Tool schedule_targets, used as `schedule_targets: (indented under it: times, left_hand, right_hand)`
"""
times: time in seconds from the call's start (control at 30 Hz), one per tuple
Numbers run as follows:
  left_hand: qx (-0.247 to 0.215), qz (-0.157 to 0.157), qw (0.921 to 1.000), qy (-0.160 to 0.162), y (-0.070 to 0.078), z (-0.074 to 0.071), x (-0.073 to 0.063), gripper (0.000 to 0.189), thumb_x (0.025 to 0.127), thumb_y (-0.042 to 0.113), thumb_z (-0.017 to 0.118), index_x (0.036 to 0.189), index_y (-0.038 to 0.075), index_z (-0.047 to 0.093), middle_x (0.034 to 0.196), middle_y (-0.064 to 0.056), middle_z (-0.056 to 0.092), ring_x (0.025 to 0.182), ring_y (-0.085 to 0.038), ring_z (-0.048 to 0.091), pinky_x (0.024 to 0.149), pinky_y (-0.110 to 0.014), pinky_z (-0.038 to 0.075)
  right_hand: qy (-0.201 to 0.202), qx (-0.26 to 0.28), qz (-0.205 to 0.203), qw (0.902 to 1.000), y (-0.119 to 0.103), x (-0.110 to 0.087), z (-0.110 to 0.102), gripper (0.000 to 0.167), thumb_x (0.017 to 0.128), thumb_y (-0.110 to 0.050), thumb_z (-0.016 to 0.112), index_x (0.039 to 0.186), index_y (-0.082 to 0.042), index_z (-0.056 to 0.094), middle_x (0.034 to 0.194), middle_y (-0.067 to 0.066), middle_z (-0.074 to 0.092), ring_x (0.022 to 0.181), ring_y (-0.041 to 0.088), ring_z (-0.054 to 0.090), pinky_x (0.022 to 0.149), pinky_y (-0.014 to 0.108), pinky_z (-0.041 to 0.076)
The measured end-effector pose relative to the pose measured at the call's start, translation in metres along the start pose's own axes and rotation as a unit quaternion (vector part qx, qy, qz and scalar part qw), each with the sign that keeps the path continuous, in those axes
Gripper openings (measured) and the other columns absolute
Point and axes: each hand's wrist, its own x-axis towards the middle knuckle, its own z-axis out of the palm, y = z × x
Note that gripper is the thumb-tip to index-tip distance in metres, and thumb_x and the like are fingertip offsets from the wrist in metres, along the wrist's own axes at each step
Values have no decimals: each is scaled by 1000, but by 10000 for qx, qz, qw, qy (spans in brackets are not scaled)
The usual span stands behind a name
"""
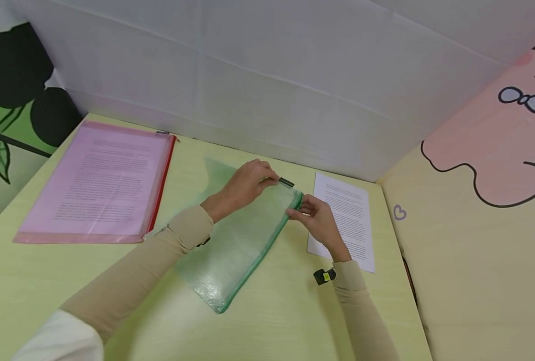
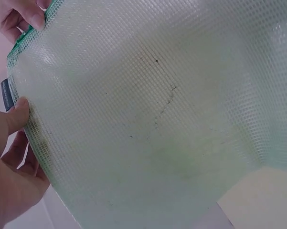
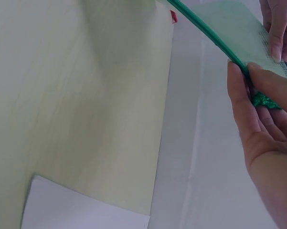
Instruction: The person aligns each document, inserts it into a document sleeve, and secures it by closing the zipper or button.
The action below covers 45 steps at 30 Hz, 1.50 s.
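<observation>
A translucent green mesh zipper pouch [image 1: 244, 240] is lifted at its far end, tilted above the table. My left hand [image 1: 249, 183] pinches its far short edge beside a small dark label [image 1: 287, 182]. With thumb and fingers, my right hand [image 1: 314, 218] grips the green zipper edge [image 3: 205, 29] near the far right corner. In the left wrist view the mesh [image 2: 133, 95] fills most of the picture, with the left hand [image 2: 14, 157] on its edge. Bunched green material [image 3: 265, 101] shows under the right hand's fingers [image 3: 236, 86].
At the left of the table [image 1: 267, 331] lies a pink zipper pouch [image 1: 105, 180] with a red zipper and a printed page inside. Printed white paper [image 1: 344, 220] lies at the right, partly behind the right hand. A white-covered wall [image 1: 267, 90] stands along the back.
</observation>
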Motion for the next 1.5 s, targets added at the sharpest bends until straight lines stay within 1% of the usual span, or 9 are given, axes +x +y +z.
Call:
schedule_targets:
  times: [0.2, 0.33, 0.6, 0.7, 0.9, 1.0, 1.13, 1.23, 1.5]
  left_hand:
    - [-142, -230, 9995, -154, 4, -6, -2, 17, 95, 6, 72, 109, 0, 79, 95, -10, 72, 91, -26, 62, 84, -36, 52]
    - [-293, -365, 9987, -191, 4, -7, -5, 16, 94, 4, 72, 108, -1, 78, 97, -11, 73, 92, -26, 63, 86, -37, 53]
    - [-505, -347, 9981, -105, 1, -8, -12, 12, 93, 3, 73, 103, -2, 78, 96, -11, 73, 88, -25, 65, 83, -36, 54]
    - [-555, -429, 9975, -120, 1, -9, -13, 11, 94, 3, 73, 102, -2, 77, 95, -11, 73, 89, -24, 66, 82, -36, 55]
    - [-517, -769, 9954, -233, 2, -9, -12, 24, 98, 8, 70, 120, -1, 70, 99, -10, 70, 88, -23, 64, 81, -37, 54]
    - [-435, -671, 9964, -275, 3, -7, -9, 30, 99, 11, 70, 127, 0, 67, 106, -11, 69, 93, -24, 65, 85, -37, 54]
    - [-387, -390, 9982, -258, 6, -5, -4, 31, 99, 15, 70, 126, 0, 67, 114, -12, 68, 101, -24, 66, 91, -37, 54]
    - [-388, -271, 9987, -207, 9, -3, 0, 28, 99, 15, 70, 122, 0, 69, 111, -12, 69, 100, -24, 66, 91, -37, 54]
    - [-496, 1, 9986, -180, 8, 0, 5, 19, 98, 7, 69, 114, 0, 75, 103, -9, 70, 91, -21, 63, 82, -32, 53]
  right_hand:
    - [-83, -340, 132, 9993, -5, 4, -8, 24, 94, -8, 75, 114, 4, 68, 106, 22, 72, 96, 28, 75, 83, 37, 61]
    - [-116, -527, 131, 9985, -6, 8, -10, 23, 94, -7, 74, 115, 2, 68, 106, 20, 72, 96, 29, 75, 83, 37, 61]
    - [-93, -953, 12, 9954, -5, 14, -11, 22, 94, -9, 74, 114, -1, 70, 104, 14, 73, 97, 25, 73, 85, 34, 60]
    - [-93, -1045, -57, 9945, -5, 17, -10, 21, 94, -10, 75, 113, -1, 70, 104, 13, 73, 97, 26, 73, 86, 33, 60]
    - [-96, -1312, -247, 9910, -6, 24, -10, 20, 94, -9, 74, 112, 0, 70, 101, 13, 72, 96, 27, 73, 87, 34, 59]
    - [-86, -1431, -315, 9892, -7, 27, -10, 20, 94, -9, 74, 112, -1, 70, 101, 12, 72, 96, 26, 73, 88, 33, 59]
    - [-131, -1452, -382, 9886, -9, 30, -9, 22, 94, -9, 74, 113, 1, 70, 102, 12, 73, 95, 26, 73, 88, 33, 59]
    - [-206, -1508, -453, 9873, -12, 32, -7, 22, 94, -9, 74, 114, 1, 71, 103, 11, 73, 95, 25, 73, 87, 33, 59]
    - [-277, -1834, -530, 9812, -20, 37, -2, 23, 94, -9, 75, 115, -1, 72, 104, 10, 74, 96, 24, 72, 87, 37, 59]
